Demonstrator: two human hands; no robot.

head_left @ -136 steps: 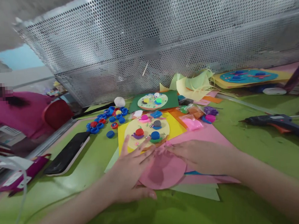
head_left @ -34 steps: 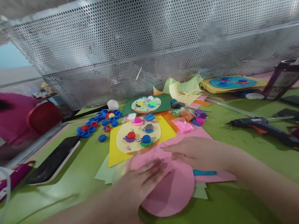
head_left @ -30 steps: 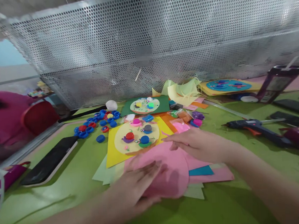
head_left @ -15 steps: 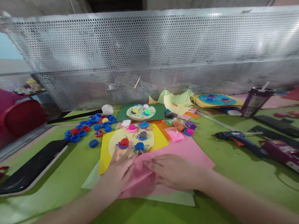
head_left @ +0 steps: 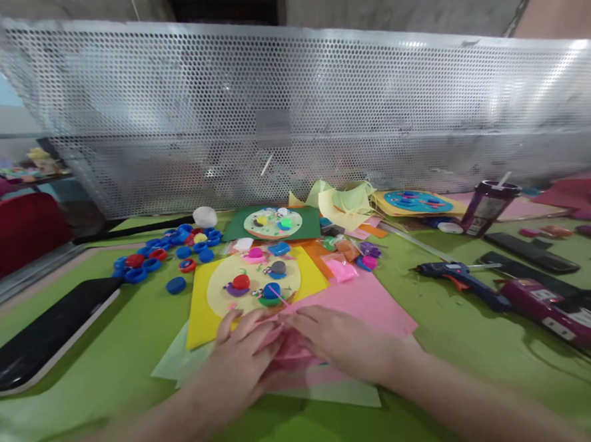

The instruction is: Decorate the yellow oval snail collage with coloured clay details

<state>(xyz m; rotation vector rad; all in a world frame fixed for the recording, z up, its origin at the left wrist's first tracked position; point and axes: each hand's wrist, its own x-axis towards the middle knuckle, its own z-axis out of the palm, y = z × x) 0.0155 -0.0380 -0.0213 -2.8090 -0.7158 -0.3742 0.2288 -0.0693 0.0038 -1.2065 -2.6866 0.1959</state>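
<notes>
My left hand [head_left: 239,364] and my right hand [head_left: 343,341] lie side by side on a folded pink paper piece [head_left: 290,356], fingers stretched flat and fingertips almost meeting over it. The piece rests on a larger pink sheet [head_left: 368,303] on the green table [head_left: 458,344], with pale green paper [head_left: 176,361] under it. Just beyond my fingers lies a yellow sheet [head_left: 196,320] bearing a cream circle with small coloured clay figures [head_left: 254,283].
Blue and red bottle caps [head_left: 167,245] lie at the back left, a dark tablet [head_left: 42,336] at the left. A glue gun [head_left: 459,274], a purple case [head_left: 556,305] and a purple bottle [head_left: 485,206] are on the right. A perforated metal screen [head_left: 319,113] closes the back.
The round pink paper has been folded over and looks smaller. Both hands drew together over the fold. The view lifted, showing more of the right side of the table.
</notes>
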